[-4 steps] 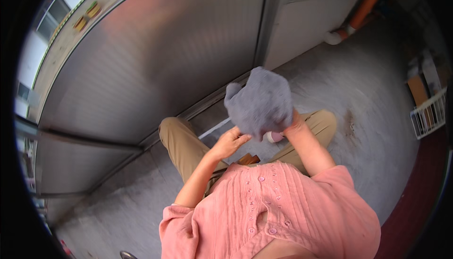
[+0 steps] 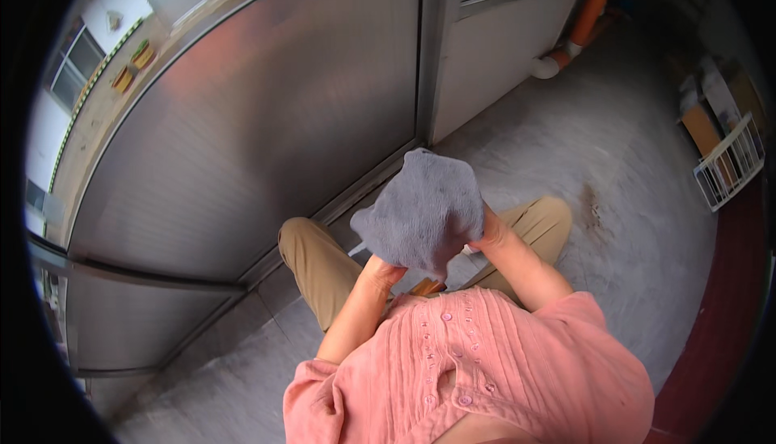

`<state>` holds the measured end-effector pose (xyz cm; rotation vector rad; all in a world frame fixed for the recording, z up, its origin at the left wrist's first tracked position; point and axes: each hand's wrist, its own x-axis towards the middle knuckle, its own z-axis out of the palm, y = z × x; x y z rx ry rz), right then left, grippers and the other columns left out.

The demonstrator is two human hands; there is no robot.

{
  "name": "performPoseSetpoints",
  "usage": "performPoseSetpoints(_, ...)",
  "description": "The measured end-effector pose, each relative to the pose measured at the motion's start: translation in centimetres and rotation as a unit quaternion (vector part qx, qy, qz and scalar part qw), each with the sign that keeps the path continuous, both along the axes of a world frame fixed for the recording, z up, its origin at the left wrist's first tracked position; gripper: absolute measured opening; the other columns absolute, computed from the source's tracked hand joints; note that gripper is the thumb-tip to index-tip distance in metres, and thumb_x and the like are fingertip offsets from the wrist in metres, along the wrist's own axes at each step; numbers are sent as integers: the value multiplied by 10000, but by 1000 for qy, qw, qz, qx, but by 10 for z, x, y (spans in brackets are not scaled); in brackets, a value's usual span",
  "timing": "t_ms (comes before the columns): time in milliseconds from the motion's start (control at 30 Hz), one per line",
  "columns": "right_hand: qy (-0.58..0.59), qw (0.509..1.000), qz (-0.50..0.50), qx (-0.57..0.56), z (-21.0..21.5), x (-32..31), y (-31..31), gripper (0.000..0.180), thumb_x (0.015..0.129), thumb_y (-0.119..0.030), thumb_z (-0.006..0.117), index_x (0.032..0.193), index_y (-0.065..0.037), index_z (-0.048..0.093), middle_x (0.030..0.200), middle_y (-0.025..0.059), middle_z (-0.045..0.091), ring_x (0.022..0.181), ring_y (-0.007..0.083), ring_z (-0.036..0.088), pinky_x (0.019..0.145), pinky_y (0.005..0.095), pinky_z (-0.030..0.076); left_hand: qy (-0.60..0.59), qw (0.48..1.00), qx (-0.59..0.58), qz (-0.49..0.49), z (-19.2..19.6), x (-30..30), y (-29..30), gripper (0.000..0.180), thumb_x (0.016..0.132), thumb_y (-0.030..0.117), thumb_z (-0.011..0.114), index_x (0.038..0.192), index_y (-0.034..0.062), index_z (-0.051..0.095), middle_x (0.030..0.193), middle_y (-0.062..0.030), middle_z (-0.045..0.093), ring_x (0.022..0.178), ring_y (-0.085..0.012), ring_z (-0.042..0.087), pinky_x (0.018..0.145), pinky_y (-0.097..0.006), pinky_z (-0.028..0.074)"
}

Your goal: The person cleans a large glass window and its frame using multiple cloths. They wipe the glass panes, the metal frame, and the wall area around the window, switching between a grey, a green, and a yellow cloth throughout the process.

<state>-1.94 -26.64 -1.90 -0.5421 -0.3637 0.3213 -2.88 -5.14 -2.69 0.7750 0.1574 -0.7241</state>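
Note:
A fluffy grey cloth [image 2: 427, 201] hangs bunched above my lap, with a short tip pointing down toward my shirt. My right hand [image 2: 490, 230] grips its right side, and most of those fingers are behind the fabric. Under the cloth's lower left edge is my left hand [image 2: 385, 271], touching the fabric, its fingers covered. Just below the cloth, a brown wooden piece [image 2: 426, 286] shows in front of my shirt. A small pale thing [image 2: 470, 249] peeks out beside my right wrist, mostly hidden.
My bent knees in tan trousers [image 2: 311, 258] frame the work. Ahead and left stands a metal-framed ribbed panel [image 2: 267, 112]. An orange pipe [image 2: 594, 7] runs down to the grey floor [image 2: 638, 193]. A white rack [image 2: 731, 161] with cardboard stands at right.
The cloth has come lower and to the left, spreading wider. My left hand has moved from beside its lower edge to under it. My view has shifted slightly.

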Motion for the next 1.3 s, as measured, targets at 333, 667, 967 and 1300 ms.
performPoseSetpoints(333, 32, 984, -126, -124, 45, 39, -5, 776, 866, -188, 773, 1500, -28, 355, 1501, 92, 428, 1357, 192, 425, 1134, 363, 352, 26, 980, -193, 41, 54, 52, 11, 548, 989, 392, 565, 1426, 74, 480, 1448, -104, 519, 1321, -267, 501, 1108, -456, 417)
performPoseSetpoints(667, -26, 954, -219, -203, 50, 60, -36, 648, 942, -219, 679, 1489, -43, 378, 1500, 83, 434, 1355, 199, 423, 1143, 365, 335, 65, 996, -16, 62, -14, 54, 7, 477, 917, 231, 637, 1337, 22, 554, 1319, -103, 614, 1173, -241, 600, 1061, -413, 465)
performPoseSetpoints(967, -35, 859, -438, -262, 88, 189, -124, 566, 976, -232, 624, 1462, -31, 414, 1468, 91, 465, 1343, 212, 435, 1131, 363, 343, 156, 932, -325, 27, -32, 110, 93, 347, 936, 345, 561, 1045, 21, 626, 896, -139, 652, 767, -263, 644, 639, -385, 563)
performPoseSetpoints(1300, -213, 675, -637, -305, 144, 417, -147, 422, 1010, -215, 560, 1370, -2, 509, 1390, 124, 527, 1283, 247, 483, 1098, 366, 362, 189, 976, -14, 107, -88, 135, 149, 333, 887, 185, 611, 1097, -73, 606, 990, -183, 684, 866, -323, 691, 792, -431, 595)
